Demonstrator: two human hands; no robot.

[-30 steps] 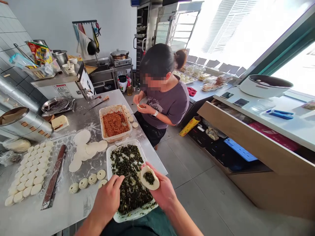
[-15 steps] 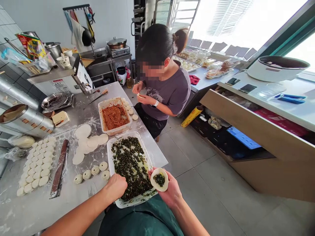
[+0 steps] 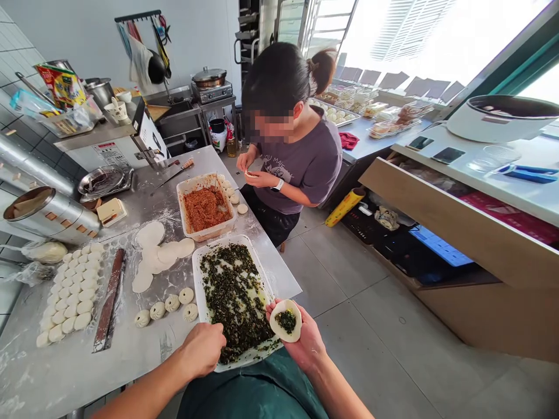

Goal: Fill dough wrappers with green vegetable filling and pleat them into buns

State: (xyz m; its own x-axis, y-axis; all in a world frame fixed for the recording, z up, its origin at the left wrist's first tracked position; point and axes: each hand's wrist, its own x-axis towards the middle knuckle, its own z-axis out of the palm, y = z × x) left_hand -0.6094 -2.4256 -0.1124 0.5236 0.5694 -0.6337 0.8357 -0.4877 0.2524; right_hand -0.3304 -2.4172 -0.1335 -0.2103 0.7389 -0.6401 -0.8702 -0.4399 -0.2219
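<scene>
My right hand [image 3: 308, 343] is cupped around a round dough wrapper [image 3: 279, 331] that has a dab of dark green filling in its middle, just off the near right corner of a white tray of green filling [image 3: 195, 285]. My left hand [image 3: 203, 348] is closed in a fist over that tray's near edge; whatever it grips is hidden. Left of the tray, several pleated buns [image 3: 166, 305] lie on the floured steel table [image 3: 131, 361].
A tub of red meat filling [image 3: 180, 195], flat wrappers [image 3: 151, 235], rows of dough pieces [image 3: 70, 291] and a rolling pin [image 3: 109, 299] share the table. A person [image 3: 301, 163] across the table's corner fills a wrapper. A counter [image 3: 458, 233] stands at right.
My left hand drew back from the wrapper to the tray's near edge. My right hand, still holding the wrapper, lowered slightly to the tray's corner. The view shifted a little.
</scene>
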